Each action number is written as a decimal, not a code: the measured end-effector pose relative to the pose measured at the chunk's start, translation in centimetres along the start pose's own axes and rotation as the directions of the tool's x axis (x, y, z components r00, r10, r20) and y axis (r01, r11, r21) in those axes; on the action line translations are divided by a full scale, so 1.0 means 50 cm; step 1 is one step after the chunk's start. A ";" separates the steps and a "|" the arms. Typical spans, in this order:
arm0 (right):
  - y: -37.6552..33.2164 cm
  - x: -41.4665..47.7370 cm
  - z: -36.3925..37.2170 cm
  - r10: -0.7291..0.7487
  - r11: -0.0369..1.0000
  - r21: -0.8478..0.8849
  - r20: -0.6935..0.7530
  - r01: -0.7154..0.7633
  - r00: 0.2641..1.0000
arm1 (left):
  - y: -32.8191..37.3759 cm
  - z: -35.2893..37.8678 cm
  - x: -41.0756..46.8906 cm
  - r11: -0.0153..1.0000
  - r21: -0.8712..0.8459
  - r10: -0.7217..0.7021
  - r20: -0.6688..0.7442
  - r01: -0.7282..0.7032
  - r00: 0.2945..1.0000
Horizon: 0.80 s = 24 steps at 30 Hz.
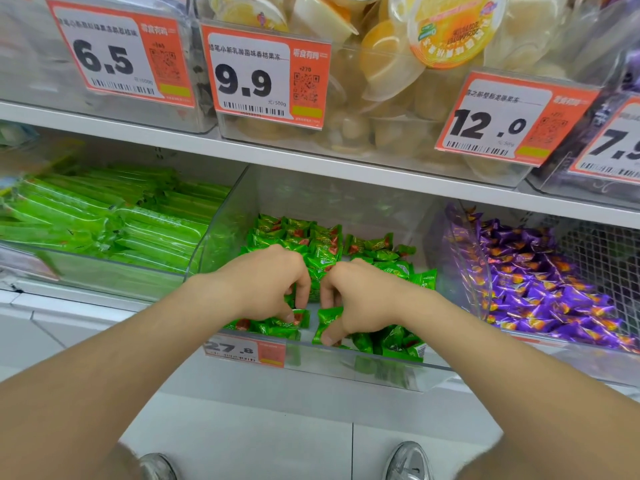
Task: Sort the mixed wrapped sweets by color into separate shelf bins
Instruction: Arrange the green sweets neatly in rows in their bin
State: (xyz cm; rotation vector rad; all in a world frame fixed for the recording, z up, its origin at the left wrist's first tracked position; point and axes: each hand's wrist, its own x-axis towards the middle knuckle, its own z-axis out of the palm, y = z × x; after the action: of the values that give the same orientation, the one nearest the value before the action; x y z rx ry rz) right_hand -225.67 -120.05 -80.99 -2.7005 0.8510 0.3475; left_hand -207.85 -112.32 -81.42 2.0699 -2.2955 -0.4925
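Observation:
Both my hands reach into the middle clear bin (346, 363), which holds small green wrapped sweets (322, 247). My left hand (273, 282) has its fingers curled down among the sweets near the bin's front, and its fingertips pinch a green sweet (299, 317). My right hand (356, 296) is curled beside it, thumb pressing on another green sweet (327, 318). The two hands nearly touch. To the right, a clear bin (481, 271) holds purple wrapped sweets (540, 282).
A left bin holds long green packets (121, 216). The shelf above carries clear bins of jelly cups (398, 64) with orange price tags (266, 76). A price tag (244, 349) hangs on the middle bin's front. My shoes (408, 460) stand on the pale floor below.

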 end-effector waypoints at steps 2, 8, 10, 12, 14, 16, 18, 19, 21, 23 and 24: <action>0.012 -0.003 -0.009 0.040 0.994 0.102 -0.053 -0.034 0.998 | -0.003 0.000 -0.001 1.000 0.009 0.002 -0.006 -0.002 1.000; 0.046 -0.010 -0.027 0.170 0.959 0.268 -0.299 -0.089 0.939 | -0.014 -0.005 -0.005 0.997 0.065 -0.030 -0.005 0.030 1.000; 0.047 -0.010 -0.026 0.197 0.950 0.294 -0.315 -0.101 0.928 | -0.017 -0.007 -0.006 0.997 0.062 -0.044 0.001 0.044 0.999; 0.043 -0.007 -0.019 0.175 0.962 0.253 -0.308 -0.097 0.935 | -0.018 -0.008 -0.006 0.997 0.048 -0.056 0.001 0.056 0.998; 0.032 -0.001 -0.006 0.109 0.983 0.173 -0.303 -0.058 0.947 | -0.019 -0.008 -0.006 0.997 0.027 -0.072 0.000 0.072 0.997; 0.019 0.005 0.007 0.079 0.991 0.125 -0.305 -0.042 0.949 | -0.021 -0.009 -0.006 0.996 0.023 -0.086 -0.002 0.086 0.996; 0.006 0.012 0.015 0.087 0.995 0.066 -0.323 -0.069 0.942 | -0.022 -0.009 -0.007 0.995 0.028 -0.098 -0.006 0.098 0.995; 0.001 0.016 0.018 0.089 0.996 0.033 -0.323 -0.083 0.942 | -0.022 -0.010 -0.008 0.994 0.034 -0.107 -0.009 0.107 0.994; -0.007 0.023 0.020 0.098 0.994 -0.022 -0.287 -0.108 0.953 | -0.021 -0.012 -0.010 0.991 0.053 -0.123 -0.018 0.124 0.992; -0.017 0.027 0.020 0.096 0.990 -0.079 -0.247 -0.119 0.964 | -0.018 -0.014 -0.013 0.989 0.071 -0.132 -0.030 0.133 0.991; -0.021 0.028 0.019 0.093 0.987 -0.104 -0.231 -0.120 0.968 | -0.017 -0.016 -0.014 0.988 0.073 -0.134 -0.031 0.136 0.990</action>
State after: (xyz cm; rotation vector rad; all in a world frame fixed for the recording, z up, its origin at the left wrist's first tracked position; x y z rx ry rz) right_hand -224.06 -119.64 -82.10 -2.8488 1.0733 0.1160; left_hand -206.78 -111.88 -80.73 2.2639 -2.2029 -0.3852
